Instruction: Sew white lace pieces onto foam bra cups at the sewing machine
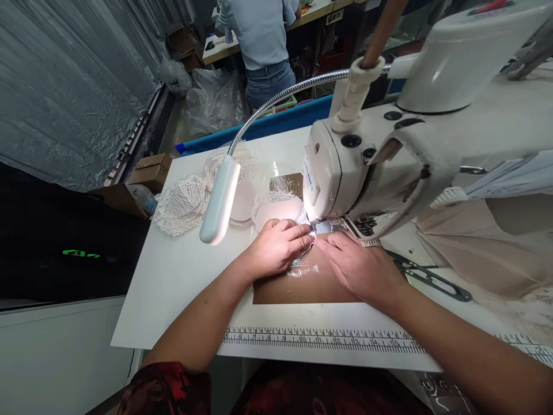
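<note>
Under the presser foot of a white sewing machine [324,173] lies a pale pink pad edged in white lace [276,213]. My left hand [276,248] is at the pad's near side, its fingers bent together and pressed on the lace edge just left of the needle. Close by on the right, my right hand [360,265] pinches the near end of the same lace edge, fingertips almost touching those of the left. Both hands rest over a brown sheet [306,291] on the table. The fingers partly hide the lace at the needle.
White lace pieces [181,207] are heaped at the table's left, behind a lit gooseneck lamp [220,202]. Dark metal snips [432,276] lie right of my right hand. A printed ruler [319,340] runs along the front edge. Another person [261,40] sits beyond, facing away.
</note>
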Action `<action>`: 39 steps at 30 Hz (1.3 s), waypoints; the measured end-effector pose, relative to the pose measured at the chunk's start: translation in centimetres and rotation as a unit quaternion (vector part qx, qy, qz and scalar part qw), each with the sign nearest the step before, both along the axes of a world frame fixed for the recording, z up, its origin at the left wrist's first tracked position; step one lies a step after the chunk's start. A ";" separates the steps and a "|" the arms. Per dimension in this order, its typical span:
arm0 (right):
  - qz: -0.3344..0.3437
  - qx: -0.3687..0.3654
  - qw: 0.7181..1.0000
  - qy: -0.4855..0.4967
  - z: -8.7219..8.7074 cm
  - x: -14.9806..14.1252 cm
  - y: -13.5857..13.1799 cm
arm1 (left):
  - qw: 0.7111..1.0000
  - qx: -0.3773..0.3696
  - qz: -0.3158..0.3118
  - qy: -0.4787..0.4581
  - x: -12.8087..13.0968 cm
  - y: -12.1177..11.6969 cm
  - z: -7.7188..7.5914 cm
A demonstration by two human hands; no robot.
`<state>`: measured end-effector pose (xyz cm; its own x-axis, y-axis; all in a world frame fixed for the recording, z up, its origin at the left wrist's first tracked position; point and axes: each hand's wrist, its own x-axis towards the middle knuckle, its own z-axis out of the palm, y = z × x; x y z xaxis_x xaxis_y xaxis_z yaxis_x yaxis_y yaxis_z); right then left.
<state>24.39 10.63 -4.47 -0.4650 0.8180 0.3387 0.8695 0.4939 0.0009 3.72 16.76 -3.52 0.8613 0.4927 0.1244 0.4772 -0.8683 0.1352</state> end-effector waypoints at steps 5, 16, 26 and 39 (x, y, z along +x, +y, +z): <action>-0.026 -0.002 1.000 0.002 0.1 -0.2 0.2 | 1.000 0.004 0.018 -0.007 0.0 0.4 -0.2; -0.019 -0.028 0.999 0.032 -0.3 0.2 0.3 | 0.998 0.016 0.049 -0.024 0.1 0.7 -0.8; -0.014 -0.043 0.996 0.076 0.0 0.5 0.3 | 0.993 0.021 0.110 0.040 -0.1 -1.0 1.6; 0.004 -0.093 0.993 0.075 0.4 0.5 0.1 | 0.996 -0.049 0.061 -0.034 0.5 -2.3 1.2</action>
<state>24.87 10.74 -4.06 -0.4275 0.8692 0.2485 0.8493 0.4803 -0.2190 4.24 14.49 -2.30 0.7857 0.6053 0.1275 0.5646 -0.7859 0.2519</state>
